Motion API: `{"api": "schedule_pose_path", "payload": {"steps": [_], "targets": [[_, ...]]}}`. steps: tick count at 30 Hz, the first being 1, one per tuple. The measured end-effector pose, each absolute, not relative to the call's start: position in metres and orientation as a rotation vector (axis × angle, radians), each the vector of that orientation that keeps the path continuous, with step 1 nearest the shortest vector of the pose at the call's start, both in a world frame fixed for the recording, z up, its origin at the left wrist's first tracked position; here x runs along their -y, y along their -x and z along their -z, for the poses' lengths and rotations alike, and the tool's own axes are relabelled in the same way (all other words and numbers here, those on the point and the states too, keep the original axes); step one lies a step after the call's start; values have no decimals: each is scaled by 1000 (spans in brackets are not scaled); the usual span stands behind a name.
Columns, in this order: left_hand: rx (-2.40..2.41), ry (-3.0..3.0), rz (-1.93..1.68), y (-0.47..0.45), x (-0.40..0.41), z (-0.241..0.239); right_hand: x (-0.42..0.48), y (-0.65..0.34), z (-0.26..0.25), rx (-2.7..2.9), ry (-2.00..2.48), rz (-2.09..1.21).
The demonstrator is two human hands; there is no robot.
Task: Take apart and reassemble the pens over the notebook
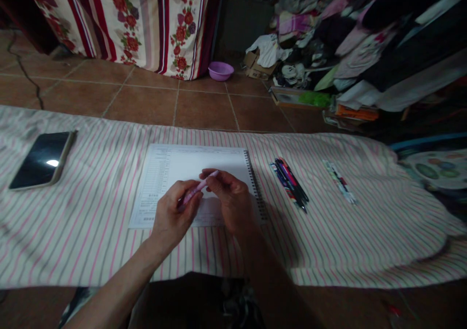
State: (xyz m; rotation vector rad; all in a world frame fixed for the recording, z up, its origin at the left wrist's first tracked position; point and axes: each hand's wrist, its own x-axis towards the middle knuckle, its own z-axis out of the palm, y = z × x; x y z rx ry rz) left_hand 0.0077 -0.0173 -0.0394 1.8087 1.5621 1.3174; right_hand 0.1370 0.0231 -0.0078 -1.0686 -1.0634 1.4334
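A pink pen (199, 189) is held at a slant between my two hands, above an open spiral notebook (207, 156). My left hand (173, 210) is wrapped round its thicker lower end. With thumb and fingers, my right hand (231, 197) pinches the thinner upper end. The notebook lies flat with its wire binding on the right; a printed table runs down the left side of the sheets, and the rest of the page in view looks white. Part of the page is hidden under my hands.
Several dark and coloured pens (290, 183) lie right of the notebook, with several whitish pens (339, 182) farther right. A phone (42, 161) rests at the left on the striped cloth (98, 188). Beyond are a purple basin (221, 71), a cardboard box (258, 67) and piled clothes (350, 32).
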Motion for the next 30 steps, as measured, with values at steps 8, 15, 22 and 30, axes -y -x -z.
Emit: {"api": "schedule_pose_path", "payload": {"steps": [8, 15, 22, 30], "targets": [[-1605, -1824, -1372, -7, 17, 39, -22, -138, 12, 1050, 961, -1515], [-1639, -1829, -1372, -7, 17, 39, -23, -141, 11, 1037, 1013, -1429], [-1639, -1911, -1373, -7, 16, 37, -24, -144, 8, 1150, 1148, -1277], [-1662, -1936, -1378, -9, 21, 33, -21, -138, 7, 1077, 1131, -1273]]}}
